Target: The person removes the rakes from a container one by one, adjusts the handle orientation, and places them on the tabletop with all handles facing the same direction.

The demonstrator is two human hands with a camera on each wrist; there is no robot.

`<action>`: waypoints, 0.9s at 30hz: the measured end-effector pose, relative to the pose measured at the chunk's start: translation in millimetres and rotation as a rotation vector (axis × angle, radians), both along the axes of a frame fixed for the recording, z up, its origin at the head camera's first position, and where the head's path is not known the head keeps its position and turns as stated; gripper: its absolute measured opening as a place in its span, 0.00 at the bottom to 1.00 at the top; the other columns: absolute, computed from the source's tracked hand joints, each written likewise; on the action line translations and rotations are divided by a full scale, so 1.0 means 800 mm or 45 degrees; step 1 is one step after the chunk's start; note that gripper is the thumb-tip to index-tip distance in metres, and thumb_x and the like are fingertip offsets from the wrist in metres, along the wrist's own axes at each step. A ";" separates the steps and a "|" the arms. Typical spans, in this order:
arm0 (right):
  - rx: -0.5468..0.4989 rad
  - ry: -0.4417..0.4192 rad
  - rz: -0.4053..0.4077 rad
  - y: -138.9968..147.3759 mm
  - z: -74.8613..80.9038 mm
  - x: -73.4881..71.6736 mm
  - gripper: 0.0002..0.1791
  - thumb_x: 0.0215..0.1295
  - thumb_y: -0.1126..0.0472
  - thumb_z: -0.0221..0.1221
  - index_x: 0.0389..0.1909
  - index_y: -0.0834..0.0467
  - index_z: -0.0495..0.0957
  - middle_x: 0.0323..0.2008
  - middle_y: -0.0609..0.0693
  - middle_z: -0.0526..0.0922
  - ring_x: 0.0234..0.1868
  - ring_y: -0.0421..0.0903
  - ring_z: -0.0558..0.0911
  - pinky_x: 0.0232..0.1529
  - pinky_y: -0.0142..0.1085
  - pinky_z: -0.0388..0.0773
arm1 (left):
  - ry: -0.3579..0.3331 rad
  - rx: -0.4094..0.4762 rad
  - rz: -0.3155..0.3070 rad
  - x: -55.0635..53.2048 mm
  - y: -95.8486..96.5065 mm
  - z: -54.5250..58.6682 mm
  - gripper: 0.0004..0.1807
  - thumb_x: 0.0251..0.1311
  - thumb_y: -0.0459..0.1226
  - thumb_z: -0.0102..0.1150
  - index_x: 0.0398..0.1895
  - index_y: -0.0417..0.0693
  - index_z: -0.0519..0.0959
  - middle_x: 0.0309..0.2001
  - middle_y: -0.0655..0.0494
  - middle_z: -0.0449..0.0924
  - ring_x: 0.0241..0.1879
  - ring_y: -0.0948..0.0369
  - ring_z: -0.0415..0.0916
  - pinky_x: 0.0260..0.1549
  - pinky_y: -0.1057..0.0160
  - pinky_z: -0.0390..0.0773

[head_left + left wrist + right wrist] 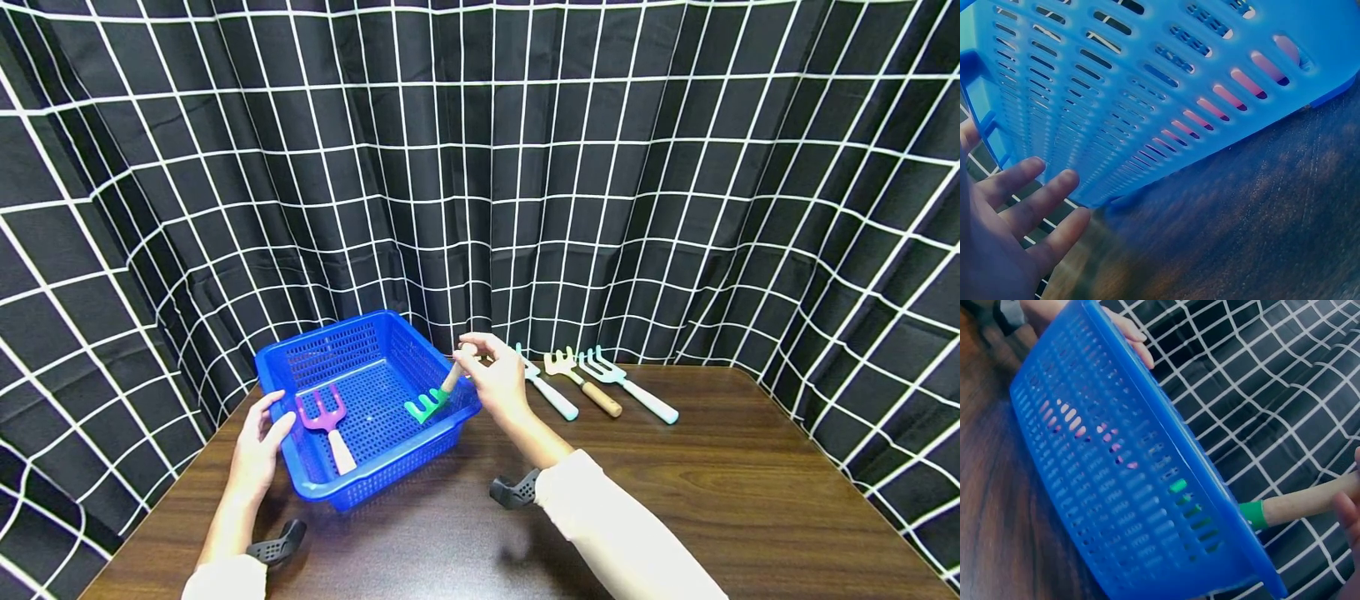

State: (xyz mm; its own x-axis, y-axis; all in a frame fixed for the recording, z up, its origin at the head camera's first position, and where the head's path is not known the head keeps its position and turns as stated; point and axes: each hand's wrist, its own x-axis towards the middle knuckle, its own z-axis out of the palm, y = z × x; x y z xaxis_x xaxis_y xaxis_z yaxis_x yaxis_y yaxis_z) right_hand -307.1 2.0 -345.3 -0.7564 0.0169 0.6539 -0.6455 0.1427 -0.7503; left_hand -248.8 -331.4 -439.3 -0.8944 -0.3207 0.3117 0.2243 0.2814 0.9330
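My left hand holds the left rim of a blue plastic basket, its thumb over the edge. In the left wrist view, several fingers spread along the basket's outer wall. My right hand pinches the wooden handle end of a green garden hand fork over the basket's right side. The fork tilts with its tines down inside the basket; its green shows through the slots in the right wrist view. A pink hand fork with a pale handle lies in the basket's left part.
Right of the basket on the wooden table lie a light-blue hand fork, partly behind my right hand, a cream one with a wooden handle, and a mint one. A black gridded curtain hangs behind the table.
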 end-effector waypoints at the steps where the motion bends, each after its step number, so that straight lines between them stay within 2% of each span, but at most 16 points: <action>1: 0.015 0.010 -0.010 0.004 0.001 0.000 0.12 0.55 0.70 0.67 0.41 0.68 0.83 0.32 0.58 0.86 0.35 0.49 0.83 0.32 0.31 0.77 | 0.003 0.001 -0.001 0.000 0.001 0.000 0.27 0.72 0.38 0.49 0.71 0.41 0.58 0.61 0.35 0.66 0.42 0.77 0.70 0.38 0.79 0.72; 2: 0.035 0.008 -0.022 0.008 0.005 0.004 0.12 0.55 0.70 0.67 0.41 0.68 0.82 0.32 0.59 0.85 0.35 0.51 0.82 0.32 0.31 0.76 | 0.005 -0.003 0.001 0.001 0.002 0.001 0.27 0.72 0.38 0.49 0.71 0.41 0.58 0.61 0.35 0.66 0.42 0.77 0.70 0.38 0.79 0.72; 6: 0.066 0.009 -0.057 0.028 -0.012 -0.013 0.11 0.56 0.65 0.68 0.40 0.63 0.84 0.26 0.52 0.84 0.28 0.41 0.79 0.27 0.26 0.70 | -0.003 -0.015 0.008 0.001 0.003 0.001 0.28 0.72 0.38 0.49 0.71 0.41 0.58 0.62 0.35 0.65 0.42 0.78 0.69 0.39 0.79 0.71; 9: 0.027 -0.057 -0.010 0.043 -0.013 -0.011 0.10 0.56 0.68 0.67 0.40 0.65 0.83 0.23 0.54 0.81 0.22 0.39 0.75 0.23 0.25 0.70 | -0.013 -0.015 0.011 -0.001 0.002 -0.002 0.28 0.72 0.38 0.49 0.71 0.41 0.58 0.62 0.35 0.65 0.42 0.79 0.68 0.39 0.80 0.70; 11: -0.021 -0.096 0.046 0.052 -0.008 -0.004 0.11 0.56 0.72 0.66 0.40 0.71 0.81 0.22 0.57 0.79 0.20 0.41 0.75 0.21 0.26 0.72 | -0.013 -0.008 0.009 -0.002 0.001 -0.003 0.28 0.72 0.38 0.49 0.71 0.41 0.58 0.62 0.36 0.65 0.42 0.79 0.68 0.38 0.79 0.71; 15: -0.084 -0.162 0.151 0.067 -0.006 0.002 0.12 0.57 0.76 0.63 0.42 0.77 0.78 0.23 0.59 0.79 0.20 0.47 0.77 0.22 0.32 0.78 | -0.003 -0.015 0.011 -0.001 0.001 -0.004 0.28 0.72 0.38 0.48 0.71 0.40 0.58 0.61 0.38 0.65 0.43 0.78 0.68 0.38 0.79 0.71; 19: -0.124 -0.185 0.201 0.075 -0.020 -0.010 0.11 0.58 0.77 0.62 0.42 0.77 0.77 0.24 0.57 0.81 0.21 0.45 0.80 0.24 0.38 0.81 | 0.019 -0.033 0.009 0.002 0.003 -0.002 0.27 0.73 0.39 0.48 0.71 0.40 0.58 0.60 0.37 0.65 0.44 0.76 0.69 0.38 0.78 0.72; 23: -0.144 -0.177 0.206 0.081 -0.031 -0.019 0.10 0.59 0.75 0.63 0.42 0.75 0.77 0.27 0.59 0.83 0.22 0.44 0.80 0.25 0.39 0.81 | 0.030 -0.033 0.013 0.005 0.004 -0.001 0.26 0.73 0.40 0.48 0.70 0.42 0.60 0.60 0.37 0.66 0.43 0.76 0.70 0.38 0.78 0.72; 27: -0.196 -0.159 0.224 0.087 -0.033 -0.019 0.10 0.59 0.77 0.62 0.41 0.75 0.77 0.28 0.60 0.83 0.23 0.45 0.81 0.26 0.36 0.81 | 0.036 -0.040 0.009 0.005 0.004 -0.001 0.26 0.73 0.40 0.48 0.70 0.41 0.60 0.60 0.36 0.66 0.43 0.78 0.70 0.39 0.79 0.72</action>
